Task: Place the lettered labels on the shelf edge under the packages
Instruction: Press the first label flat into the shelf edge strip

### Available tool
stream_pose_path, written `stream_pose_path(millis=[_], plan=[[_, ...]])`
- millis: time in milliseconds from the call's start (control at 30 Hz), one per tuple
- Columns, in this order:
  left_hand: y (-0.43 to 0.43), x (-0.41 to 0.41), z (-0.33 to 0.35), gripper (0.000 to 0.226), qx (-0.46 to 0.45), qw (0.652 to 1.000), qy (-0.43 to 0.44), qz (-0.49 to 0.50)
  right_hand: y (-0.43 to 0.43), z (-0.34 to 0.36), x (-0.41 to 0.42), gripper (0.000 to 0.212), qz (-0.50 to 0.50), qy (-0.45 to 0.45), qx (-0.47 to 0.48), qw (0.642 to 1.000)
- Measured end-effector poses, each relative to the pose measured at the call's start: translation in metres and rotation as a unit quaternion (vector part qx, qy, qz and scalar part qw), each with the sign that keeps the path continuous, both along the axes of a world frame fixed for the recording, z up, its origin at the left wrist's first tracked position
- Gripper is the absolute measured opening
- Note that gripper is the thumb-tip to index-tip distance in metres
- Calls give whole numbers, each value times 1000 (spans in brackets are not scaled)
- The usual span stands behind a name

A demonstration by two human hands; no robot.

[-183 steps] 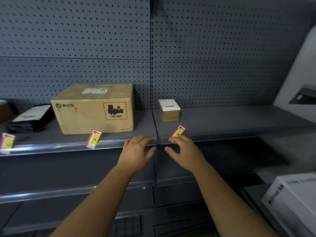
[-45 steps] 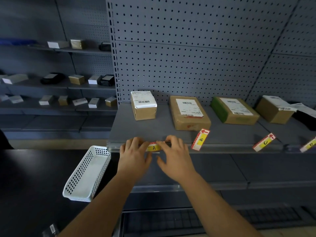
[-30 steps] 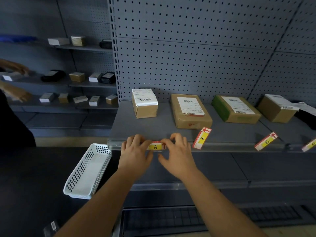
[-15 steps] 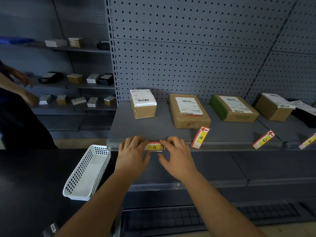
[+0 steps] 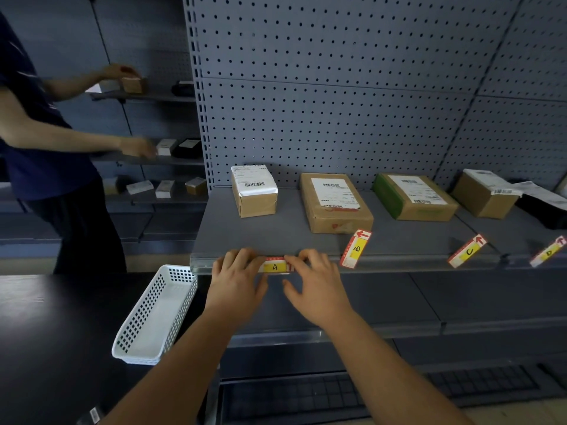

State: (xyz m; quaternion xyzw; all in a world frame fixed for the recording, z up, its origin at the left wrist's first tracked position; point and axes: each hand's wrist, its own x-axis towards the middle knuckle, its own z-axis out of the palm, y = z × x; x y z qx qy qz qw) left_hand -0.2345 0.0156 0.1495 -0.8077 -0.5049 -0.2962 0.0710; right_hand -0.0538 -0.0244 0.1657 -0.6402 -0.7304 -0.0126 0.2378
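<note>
Fingertips of the left hand (image 5: 236,280) and right hand (image 5: 316,283) press the ends of the A label (image 5: 275,266), flat paper lying level along the shelf edge (image 5: 399,262), below the small taped box (image 5: 254,191). Fingers are spread, thumbs hanging under the label. Left of the label, a white perforated plastic basket (image 5: 155,317) tilts; nothing shows inside. Right of it, the B label (image 5: 356,248) stands slanted.
</note>
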Motion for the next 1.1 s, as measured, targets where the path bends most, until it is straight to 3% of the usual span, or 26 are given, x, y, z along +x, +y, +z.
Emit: stream_pose_path(millis=[1100], plan=[[0,-3,1,40,-31,999,3,-21,2,3,-13,54,7,-55,-5,998]])
